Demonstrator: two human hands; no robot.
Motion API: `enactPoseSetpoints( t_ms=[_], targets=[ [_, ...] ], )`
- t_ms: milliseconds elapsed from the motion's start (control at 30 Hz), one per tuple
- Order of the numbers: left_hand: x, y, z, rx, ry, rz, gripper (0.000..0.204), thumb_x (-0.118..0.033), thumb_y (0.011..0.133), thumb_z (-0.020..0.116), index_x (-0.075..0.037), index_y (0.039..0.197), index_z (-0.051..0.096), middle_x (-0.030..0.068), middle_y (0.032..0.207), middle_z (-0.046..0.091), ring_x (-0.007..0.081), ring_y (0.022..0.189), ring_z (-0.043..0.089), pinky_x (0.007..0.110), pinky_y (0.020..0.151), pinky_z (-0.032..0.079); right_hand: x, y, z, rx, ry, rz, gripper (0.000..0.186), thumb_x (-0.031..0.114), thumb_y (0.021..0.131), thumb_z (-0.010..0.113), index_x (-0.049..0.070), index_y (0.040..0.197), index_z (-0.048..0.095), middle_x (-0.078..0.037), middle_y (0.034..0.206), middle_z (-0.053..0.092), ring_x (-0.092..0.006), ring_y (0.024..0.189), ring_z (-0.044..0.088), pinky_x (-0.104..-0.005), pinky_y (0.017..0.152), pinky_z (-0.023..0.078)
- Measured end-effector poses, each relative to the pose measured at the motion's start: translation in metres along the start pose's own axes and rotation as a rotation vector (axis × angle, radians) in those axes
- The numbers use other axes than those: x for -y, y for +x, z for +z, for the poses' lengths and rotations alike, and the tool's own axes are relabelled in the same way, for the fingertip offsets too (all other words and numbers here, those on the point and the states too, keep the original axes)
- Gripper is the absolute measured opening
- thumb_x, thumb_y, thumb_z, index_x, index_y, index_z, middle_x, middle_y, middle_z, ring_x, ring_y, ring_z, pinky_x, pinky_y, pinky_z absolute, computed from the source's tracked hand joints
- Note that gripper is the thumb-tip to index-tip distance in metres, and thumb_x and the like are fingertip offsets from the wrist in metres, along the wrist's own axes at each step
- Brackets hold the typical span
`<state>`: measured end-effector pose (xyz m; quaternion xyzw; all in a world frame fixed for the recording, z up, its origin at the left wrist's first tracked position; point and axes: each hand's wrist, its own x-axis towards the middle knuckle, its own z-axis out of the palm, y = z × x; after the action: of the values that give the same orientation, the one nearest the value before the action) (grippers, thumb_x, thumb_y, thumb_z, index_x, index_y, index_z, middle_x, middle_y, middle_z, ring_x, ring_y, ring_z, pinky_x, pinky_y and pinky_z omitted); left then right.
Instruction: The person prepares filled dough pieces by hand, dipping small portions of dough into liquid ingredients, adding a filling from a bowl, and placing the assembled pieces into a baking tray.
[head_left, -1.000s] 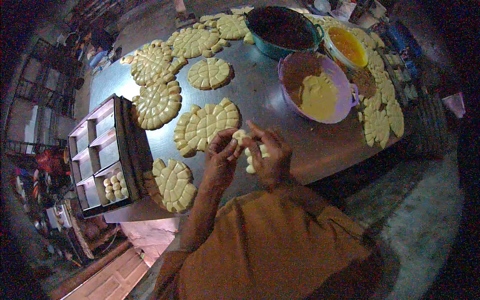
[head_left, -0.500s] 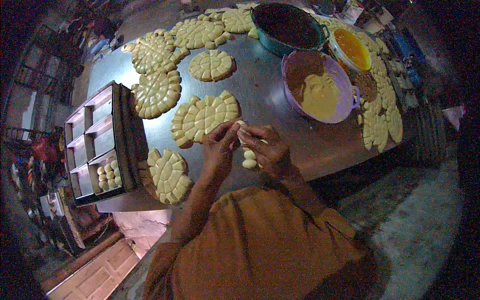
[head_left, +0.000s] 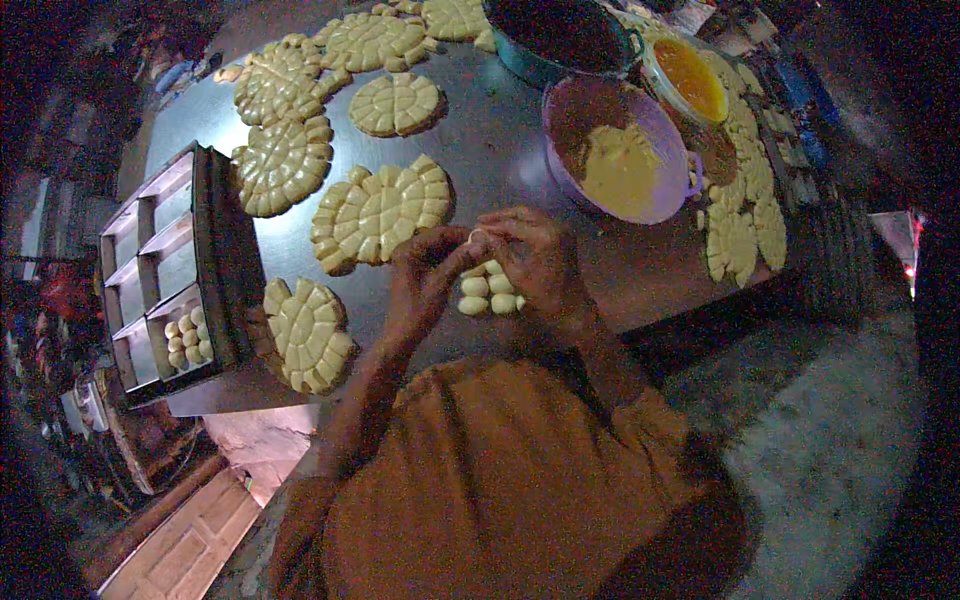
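The table lies beneath both forearms, which reach forward, angled inward. Left hand and right hand meet, fingers bent, pinching a mostly hidden dough piece near the dough balls.

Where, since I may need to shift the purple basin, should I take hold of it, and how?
Probably by the loop handle on the right of the purple basin, coming from the near side: it juts out from the wall, while the teal tub crowds the far side. Steady the near rim too.
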<state>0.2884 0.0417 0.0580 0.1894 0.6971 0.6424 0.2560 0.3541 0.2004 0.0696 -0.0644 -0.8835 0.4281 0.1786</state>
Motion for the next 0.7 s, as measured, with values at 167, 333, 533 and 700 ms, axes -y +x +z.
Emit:
enactPoseSetpoints(
  t_ms=[167,333,533,700],
  targets=[
    [0.002,0.012,0.014,0.060,0.017,0.069,0.017,-0.013,0.088,0.066,0.001,0.098,0.065,0.0079,0.086,0.068,0.0158,0.082,0.064,0.029,0.076,0.051,-0.006,0.004,-0.040,0.262,0.148,0.341,0.022,0.026,0.091,0.065,0.006,0.094,0.073,-0.006,0.087,0.073,-0.0148,0.071,0.067,-0.0319,0.067,0.056],
    [-0.011,0.014,0.041,0.184,-0.328,0.074,0.049,0.005,0.084,0.061,-0.004,0.128,0.041,0.0105,0.102,0.063,0.0195,0.100,0.062,0.032,0.087,0.052,-0.030,-0.008,-0.058,0.207,0.303,0.386,0.023,0.015,0.082,0.075,0.005,0.102,0.071,-0.007,0.088,0.070,-0.0129,0.083,0.065,-0.0302,0.076,0.053],
    [0.009,0.029,0.056,0.367,-0.596,0.019,0.066,0.006,0.080,0.065,-0.007,0.137,0.035,0.0118,0.108,0.062,0.0227,0.100,0.063,0.036,0.091,0.052,-0.050,-0.026,-0.056,0.141,0.481,0.389,0.046,0.006,0.078,0.075,0.002,0.121,0.060,-0.012,0.106,0.067,-0.0164,0.093,0.065,-0.0306,0.080,0.053],
    [0.063,0.038,0.062,0.042,0.260,0.505,0.046,-0.003,0.079,0.067,-0.008,0.123,0.056,0.0132,0.118,0.059,0.0322,0.112,0.055,0.046,0.095,0.044,-0.097,-0.044,-0.051,0.127,0.098,0.360,0.027,0.005,0.086,0.066,0.000,0.113,0.066,-0.010,0.100,0.071,-0.0141,0.094,0.065,-0.0297,0.080,0.053]
  ],
)
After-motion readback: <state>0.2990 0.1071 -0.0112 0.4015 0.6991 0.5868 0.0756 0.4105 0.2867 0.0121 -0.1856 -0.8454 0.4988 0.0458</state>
